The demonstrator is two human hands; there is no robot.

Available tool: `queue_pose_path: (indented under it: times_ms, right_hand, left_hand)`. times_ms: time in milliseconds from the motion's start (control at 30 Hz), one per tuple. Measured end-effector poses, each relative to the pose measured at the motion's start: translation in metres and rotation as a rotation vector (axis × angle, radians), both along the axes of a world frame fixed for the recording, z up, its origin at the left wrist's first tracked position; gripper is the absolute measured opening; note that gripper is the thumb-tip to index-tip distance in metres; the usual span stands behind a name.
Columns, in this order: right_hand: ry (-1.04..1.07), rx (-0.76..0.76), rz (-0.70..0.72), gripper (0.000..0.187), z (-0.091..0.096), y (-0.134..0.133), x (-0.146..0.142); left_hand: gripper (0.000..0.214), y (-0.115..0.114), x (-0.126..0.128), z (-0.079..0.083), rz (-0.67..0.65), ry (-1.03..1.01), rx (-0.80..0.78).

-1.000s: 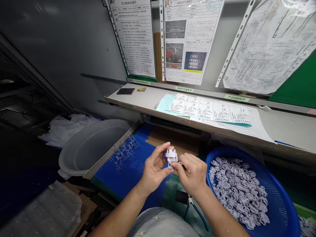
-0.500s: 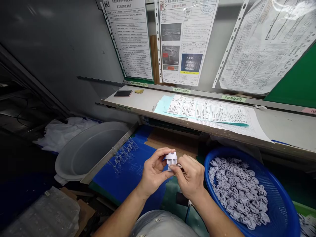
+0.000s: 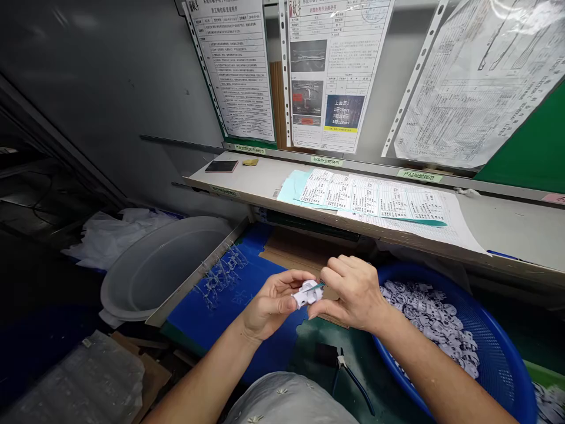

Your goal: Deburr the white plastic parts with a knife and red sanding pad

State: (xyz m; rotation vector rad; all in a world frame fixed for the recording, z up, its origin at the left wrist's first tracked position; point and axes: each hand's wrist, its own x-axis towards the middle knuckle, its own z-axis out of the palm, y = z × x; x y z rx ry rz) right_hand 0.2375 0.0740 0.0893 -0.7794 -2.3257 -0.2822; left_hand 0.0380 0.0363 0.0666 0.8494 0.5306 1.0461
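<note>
1. The left hand (image 3: pixel 270 306) is just left of the blue basket (image 3: pixel 494 344). It pinches a small white plastic part (image 3: pixel 303 296) between the thumb and curled fingers. The part is raised off the bench and tipped toward the face, probably so that its upper edge can be seen and reached.
2. The right hand (image 3: pixel 355 293) is over the basket's left rim. Its fingers are closed on a thin tool (image 3: pixel 316 287), whose tip touches the top of the part. The grip is short and close to the tip, which looks suited to fine, steady work.
3. The two hands nearly meet, so each steadies the other.
4. The basket holds a heap of similar white parts (image 3: pixel 435 333), within easy reach of the right hand.
5. Blue-handled cutters (image 3: pixel 351 377) lie on the bench below the basket's left edge, near the body.
6. A blue mat (image 3: pixel 233 306) lies left of the basket, under the left hand, with clear plastic bits (image 3: pixel 218 274) along its far edge.
7. A grey tub (image 3: pixel 163 265) sits well left of the basket, beyond the mat.
8. A shelf (image 3: pixel 507 232) runs above and behind the basket, with printed sheets (image 3: pixel 375 200) lying flat on it.
</note>
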Motion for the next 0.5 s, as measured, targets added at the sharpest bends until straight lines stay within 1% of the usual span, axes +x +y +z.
queue_pose_path:
  times_ms: [67,167,267,400,500]
  right_hand:
    - [0.029,-0.001,-0.024,0.06,-0.001,0.0,0.0]
    - [0.001,-0.004,-0.029,0.06,-0.002,0.0,0.001]
    - [-0.041,0.041,-0.022,0.056,-0.003,0.0,0.003]
    - [0.002,0.139,-0.119,0.054,-0.003,-0.002,0.004]
    - [-0.008,0.122,-0.183,0.058,0.0,-0.001,0.006]
  left_hand:
    - [0.052,-0.001,0.002,0.001,-0.017,-0.036,-0.034]
    - [0.051,-0.001,0.003,0.001,-0.026,-0.046,-0.06]
    - [0.049,0.0,0.007,-0.001,0.009,-0.081,-0.079]
    - [0.04,-0.002,0.015,-0.001,0.063,-0.197,-0.152]
    - [0.038,-0.004,0.02,0.0,0.053,-0.217,-0.168]
